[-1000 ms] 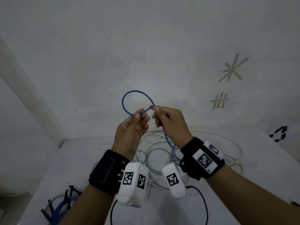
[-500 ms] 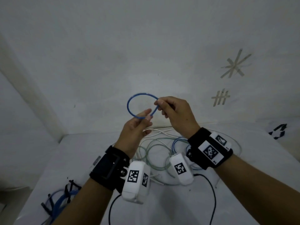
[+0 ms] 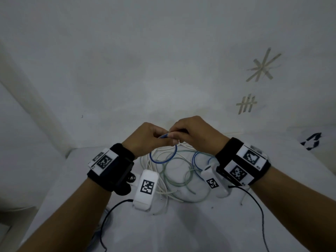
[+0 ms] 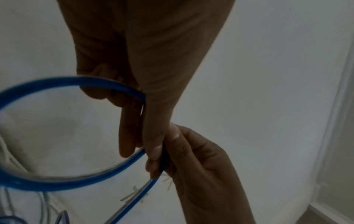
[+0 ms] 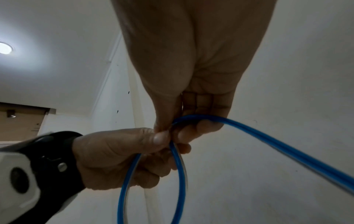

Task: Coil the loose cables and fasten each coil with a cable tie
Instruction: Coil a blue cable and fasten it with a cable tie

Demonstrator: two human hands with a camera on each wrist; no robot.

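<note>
A blue cable [image 3: 163,157] forms a small loop that hangs just under my two hands, above the table. My left hand [image 3: 160,138] pinches the loop where its strands cross, thumb against fingers. My right hand [image 3: 175,136] meets it from the right and pinches the same cable beside it. In the left wrist view the blue loop [image 4: 57,181] curves left of my left hand [image 4: 151,153]. In the right wrist view the blue cable [image 5: 178,174] runs through my right hand [image 5: 172,128] and trails off to the lower right. No cable tie shows.
A loose heap of white and pale green cables [image 3: 178,177] lies on the white table [image 3: 272,224] under my hands, with more blue cable [image 3: 195,160] in it. Thin black cords [image 3: 112,210] trail from the wrist cameras. The wall stands close behind; the table's left edge [image 3: 54,179] drops off.
Both hands have come down and turned knuckles-up, closer together. The blue loop, which stood above the fingers, now hangs below them.
</note>
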